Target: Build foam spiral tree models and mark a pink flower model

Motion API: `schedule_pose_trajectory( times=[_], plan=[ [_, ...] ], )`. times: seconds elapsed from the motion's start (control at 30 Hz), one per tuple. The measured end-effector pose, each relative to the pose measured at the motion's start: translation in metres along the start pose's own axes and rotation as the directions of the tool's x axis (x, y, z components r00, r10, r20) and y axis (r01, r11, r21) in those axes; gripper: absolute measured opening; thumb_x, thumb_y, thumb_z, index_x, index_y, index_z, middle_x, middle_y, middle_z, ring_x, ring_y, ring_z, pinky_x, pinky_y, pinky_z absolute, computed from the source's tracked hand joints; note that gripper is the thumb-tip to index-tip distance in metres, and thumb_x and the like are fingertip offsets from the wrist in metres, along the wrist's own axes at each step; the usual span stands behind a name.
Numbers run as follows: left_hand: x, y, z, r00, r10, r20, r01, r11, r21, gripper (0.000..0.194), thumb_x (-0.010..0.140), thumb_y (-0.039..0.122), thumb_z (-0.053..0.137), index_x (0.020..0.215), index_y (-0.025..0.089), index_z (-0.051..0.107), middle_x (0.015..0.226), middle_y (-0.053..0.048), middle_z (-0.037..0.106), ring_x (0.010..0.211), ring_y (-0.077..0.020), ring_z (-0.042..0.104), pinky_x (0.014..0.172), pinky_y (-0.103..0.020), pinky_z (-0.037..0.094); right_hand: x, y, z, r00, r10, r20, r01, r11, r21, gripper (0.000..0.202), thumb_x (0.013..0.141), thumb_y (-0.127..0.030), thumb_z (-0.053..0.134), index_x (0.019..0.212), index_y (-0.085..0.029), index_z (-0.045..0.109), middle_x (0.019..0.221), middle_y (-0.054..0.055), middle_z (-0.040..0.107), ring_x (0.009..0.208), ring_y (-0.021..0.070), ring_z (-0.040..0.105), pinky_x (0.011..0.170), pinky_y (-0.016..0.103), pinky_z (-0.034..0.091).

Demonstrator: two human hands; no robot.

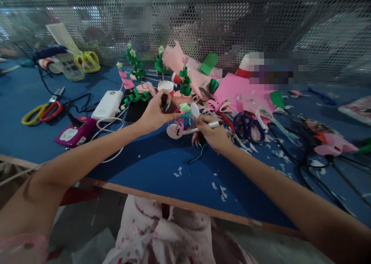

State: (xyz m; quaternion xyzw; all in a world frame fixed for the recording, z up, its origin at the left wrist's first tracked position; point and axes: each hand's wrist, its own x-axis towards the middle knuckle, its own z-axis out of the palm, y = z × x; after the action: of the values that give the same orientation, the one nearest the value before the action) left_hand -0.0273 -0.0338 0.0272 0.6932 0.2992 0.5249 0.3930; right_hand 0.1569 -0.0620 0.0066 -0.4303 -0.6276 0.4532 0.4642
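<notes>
My left hand (159, 111) is bent with its fingers curled around a small black thing (164, 99), perhaps a pen cap. Its thumb reaches right, past a pale green paper star (184, 108). In my right hand (213, 134) is a white marker (215, 124) with a dark end, lying slantwise and its other end pointing left. That end is close to a pale pink paper disc (174, 131) bearing small black marks. A white disc (195, 110) shows at my right fingertips; whether they grip it I cannot tell. Pink paper loops show between the hands.
Green paper spirals on sticks (185, 82) stand behind my hands near a paper cup (165, 87). Pink paper sheets (228, 90) and blue-handled scissors (248, 128) lie right. Left are a white power bank (108, 105), a purple box (75, 132), and red-and-yellow scissors (43, 112). Cables trail rightward.
</notes>
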Motion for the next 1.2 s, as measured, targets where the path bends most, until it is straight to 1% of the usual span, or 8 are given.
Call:
schedule_pose_trajectory(
  times=[0.13,0.23,0.53,0.7,0.77,0.87,0.93,1.2],
  plan=[
    [-0.0009,0.0004,0.0005,1.000,0.003,-0.015,-0.002,1.000,0.018,0.058,0.049,0.048,0.079,0.072,0.020,0.034,0.073,0.001,0.054,0.073,-0.0149,0.058,0.063,-0.031,0.050,0.0000,-0.0011,0.0003,0.999,-0.008,-0.046,0.008,1.000,0.009,0.045,0.067,-0.059,0.062,0.050,-0.021,0.046,0.038,-0.003,0.054,0.031,0.0106,0.047,0.033,0.023,0.036],
    [-0.0014,-0.0004,0.0006,1.000,0.003,-0.005,-0.003,1.000,0.015,0.055,0.053,0.046,0.078,0.072,0.020,0.034,0.073,0.001,0.055,0.074,-0.0149,0.058,0.063,-0.031,0.050,0.0005,-0.0006,0.0002,1.000,0.020,-0.004,-0.020,1.000,0.023,0.046,0.067,-0.060,0.061,0.050,-0.021,0.045,0.037,-0.003,0.054,0.029,0.0107,0.046,0.031,0.023,0.033],
    [-0.0017,-0.0030,0.0021,1.000,0.010,-0.018,-0.010,1.000,-0.012,0.056,0.053,0.044,0.078,0.070,0.020,0.031,0.072,0.002,0.056,0.065,-0.0107,0.055,0.058,-0.028,0.048,0.0017,0.0035,-0.0007,0.998,0.017,-0.063,-0.014,0.999,0.045,0.042,0.069,-0.055,0.062,0.052,-0.020,0.048,0.037,-0.004,0.053,0.029,0.0095,0.045,0.030,0.022,0.034],
    [-0.0016,-0.0027,0.0024,1.000,0.006,-0.004,-0.006,1.000,-0.026,0.056,0.054,0.043,0.078,0.070,0.020,0.030,0.072,0.002,0.055,0.060,-0.0087,0.052,0.055,-0.027,0.045,0.0027,0.0058,-0.0018,0.999,0.042,-0.032,-0.040,0.997,0.073,0.042,0.070,-0.055,0.062,0.051,-0.021,0.046,0.036,-0.004,0.052,0.027,0.0095,0.044,0.028,0.022,0.032],
    [-0.0017,-0.0032,0.0024,1.000,0.003,-0.004,-0.003,1.000,-0.029,0.055,0.054,0.043,0.078,0.070,0.020,0.031,0.071,0.002,0.055,0.061,-0.0092,0.053,0.056,-0.027,0.045,0.0030,0.0064,-0.0019,0.997,0.035,-0.067,-0.030,0.997,0.075,0.041,0.069,-0.055,0.062,0.053,-0.021,0.047,0.036,-0.004,0.052,0.028,0.0095,0.044,0.028,0.021,0.032],
    [-0.0019,-0.0034,0.0025,1.000,-0.008,-0.009,0.008,1.000,-0.029,0.055,0.053,0.043,0.079,0.070,0.021,0.031,0.070,0.002,0.054,0.066,-0.0122,0.055,0.058,-0.029,0.045,0.0032,0.0073,-0.0017,0.997,0.060,-0.038,-0.057,0.995,0.078,0.041,0.068,-0.054,0.063,0.052,-0.021,0.045,0.035,-0.004,0.052,0.027,0.0097,0.043,0.028,0.021,0.031],
    [-0.0020,-0.0029,0.0028,1.000,-0.013,-0.010,0.013,0.999,-0.032,0.055,0.053,0.042,0.079,0.070,0.021,0.031,0.070,0.002,0.053,0.068,-0.0137,0.056,0.059,-0.029,0.045,0.0032,0.0079,-0.0016,0.996,0.063,-0.068,-0.057,0.995,0.087,0.041,0.068,-0.053,0.064,0.051,-0.021,0.045,0.035,-0.005,0.051,0.026,0.0096,0.042,0.027,0.021,0.031],
    [-0.0025,-0.0022,0.0043,0.999,-0.011,-0.030,0.010,0.999,-0.041,0.055,0.053,0.042,0.079,0.070,0.021,0.031,0.067,0.004,0.052,0.070,-0.0137,0.058,0.060,-0.028,0.047,0.0023,0.0064,-0.0016,0.995,0.042,-0.091,-0.035,0.997,0.071,0.041,0.069,-0.053,0.063,0.052,-0.020,0.046,0.034,-0.005,0.050,0.026,0.0090,0.041,0.027,0.021,0.028]
  ],
)
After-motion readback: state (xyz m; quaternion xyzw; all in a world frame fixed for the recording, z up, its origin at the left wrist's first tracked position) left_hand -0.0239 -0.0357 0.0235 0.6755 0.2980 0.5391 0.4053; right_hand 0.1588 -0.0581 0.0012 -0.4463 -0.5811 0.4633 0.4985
